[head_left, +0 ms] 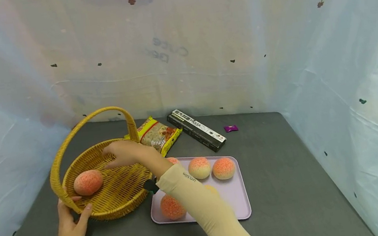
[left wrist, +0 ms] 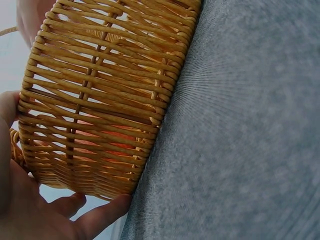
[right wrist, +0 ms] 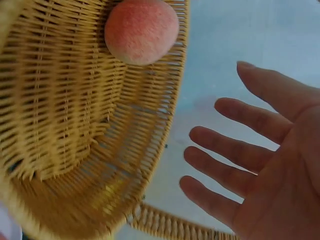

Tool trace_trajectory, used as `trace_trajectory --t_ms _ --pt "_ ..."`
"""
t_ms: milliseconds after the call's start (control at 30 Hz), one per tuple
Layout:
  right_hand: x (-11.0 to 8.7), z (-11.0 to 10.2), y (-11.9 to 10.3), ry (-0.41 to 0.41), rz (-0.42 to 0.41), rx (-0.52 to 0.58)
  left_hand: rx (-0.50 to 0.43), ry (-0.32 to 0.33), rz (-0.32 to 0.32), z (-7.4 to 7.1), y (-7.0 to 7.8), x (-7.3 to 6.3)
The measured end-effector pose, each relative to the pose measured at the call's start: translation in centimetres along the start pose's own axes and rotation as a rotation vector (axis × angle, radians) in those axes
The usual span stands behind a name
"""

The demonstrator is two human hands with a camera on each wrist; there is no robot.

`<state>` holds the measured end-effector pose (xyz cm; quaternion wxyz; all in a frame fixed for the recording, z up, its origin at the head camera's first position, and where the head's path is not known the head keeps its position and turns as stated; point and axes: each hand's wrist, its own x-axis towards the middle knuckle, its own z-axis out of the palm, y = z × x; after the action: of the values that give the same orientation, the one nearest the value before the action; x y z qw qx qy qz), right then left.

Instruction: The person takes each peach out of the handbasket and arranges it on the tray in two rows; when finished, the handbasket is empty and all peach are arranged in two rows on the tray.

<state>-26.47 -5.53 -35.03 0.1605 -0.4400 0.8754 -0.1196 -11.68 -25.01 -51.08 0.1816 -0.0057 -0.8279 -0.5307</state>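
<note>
A yellow wicker basket (head_left: 122, 187) with a tall arched handle stands on the left of the table. My left hand (head_left: 69, 227) grips its near-left side, with the thumb at the rim and the fingers along the woven wall (left wrist: 95, 100). Inside the basket, close to that hand, lies a pink-orange peach (head_left: 88, 182). Over the basket's far part reaches my right hand (head_left: 125, 152), holding nothing. The right wrist view has its fingers (right wrist: 232, 147) spread apart, beside the basket's rim and away from the peach (right wrist: 142, 31).
A lilac tray (head_left: 239, 203) right of the basket bears several pink and cream peaches (head_left: 199, 168), partly hidden by my right sleeve (head_left: 201, 205). Behind are a yellow food packet (head_left: 160, 134), a long black pasta box (head_left: 196, 129) and a small purple-wrapped sweet (head_left: 231, 128).
</note>
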Motion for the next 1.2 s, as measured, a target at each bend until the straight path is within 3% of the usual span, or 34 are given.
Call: trace_trajectory --t_ms 267,567,733,1200 --pt "3.1 1.5 -2.3 -0.027 0.12 -0.054 -0.004 0.025 0.036 0.1 -0.1 0.0" --pt "4.9 4.2 -3.7 -0.073 0.198 -0.091 -0.009 -0.001 0.014 0.1 0.3 -0.3" --pt "5.4 5.3 -4.0 -0.088 0.174 -0.102 -0.011 -0.003 0.0 0.1 0.4 -0.5" --pt "5.9 5.6 -5.3 -0.128 0.124 -0.167 -0.001 -0.024 -0.033 -0.3 0.7 -0.3"
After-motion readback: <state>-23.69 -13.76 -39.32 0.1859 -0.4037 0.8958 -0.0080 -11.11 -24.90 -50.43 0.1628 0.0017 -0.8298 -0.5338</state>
